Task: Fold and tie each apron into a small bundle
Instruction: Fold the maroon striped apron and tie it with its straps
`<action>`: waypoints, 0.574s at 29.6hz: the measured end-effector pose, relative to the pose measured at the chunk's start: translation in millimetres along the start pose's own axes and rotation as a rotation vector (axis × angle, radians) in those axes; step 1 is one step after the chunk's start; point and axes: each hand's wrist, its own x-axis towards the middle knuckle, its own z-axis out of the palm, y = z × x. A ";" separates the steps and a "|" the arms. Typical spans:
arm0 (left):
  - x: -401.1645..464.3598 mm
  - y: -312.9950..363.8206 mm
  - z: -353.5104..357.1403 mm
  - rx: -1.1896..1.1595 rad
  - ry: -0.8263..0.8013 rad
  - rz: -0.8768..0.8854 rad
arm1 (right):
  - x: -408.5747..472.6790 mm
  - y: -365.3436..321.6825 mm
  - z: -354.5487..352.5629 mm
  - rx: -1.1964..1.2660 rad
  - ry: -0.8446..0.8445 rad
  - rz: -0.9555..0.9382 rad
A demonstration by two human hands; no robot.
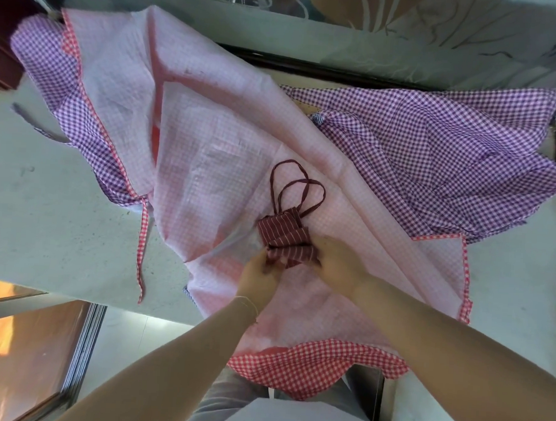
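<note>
Right now I am gripping the folded maroon striped apron point(284, 240) with the fingers of both my left hand point(259, 274) and right hand point(338, 263), its loose ties point(299, 187) looping away just beyond them.

Folded maroon striped apron point(283, 240), ties looped, lies on spread pink gingham apron point(209, 134).

left hand point(261, 274): fingers curled, gripping | right hand point(340, 263): fingers curled, gripping
</note>
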 end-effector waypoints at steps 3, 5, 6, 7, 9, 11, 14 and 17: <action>5.6 3.8 4.8 -0.213 0.107 -0.096 | 16.6 -9.7 5.6 -0.045 -0.035 0.086; 9.8 10.9 5.7 -0.274 0.153 -0.145 | 23.0 -17.1 7.1 -0.094 -0.059 0.166; 13.3 14.9 5.2 -0.265 0.163 -0.181 | 24.8 -19.0 7.7 -0.102 -0.064 0.208; 18.3 17.5 3.6 -0.231 0.162 -0.221 | 26.0 -21.0 8.3 -0.088 -0.066 0.250; 29.1 19.7 -0.6 -0.168 0.128 -0.304 | 27.7 -25.6 10.8 0.005 -0.041 0.374; 41.0 15.9 -5.1 -0.174 0.125 -0.376 | 32.6 -33.6 15.4 0.135 0.052 0.549; 49.9 10.7 -6.4 -0.194 0.205 -0.446 | 41.6 -50.9 14.7 0.418 0.149 0.804; 56.6 9.5 -8.0 -0.284 0.233 -0.517 | 47.5 -52.1 5.9 0.718 0.079 0.875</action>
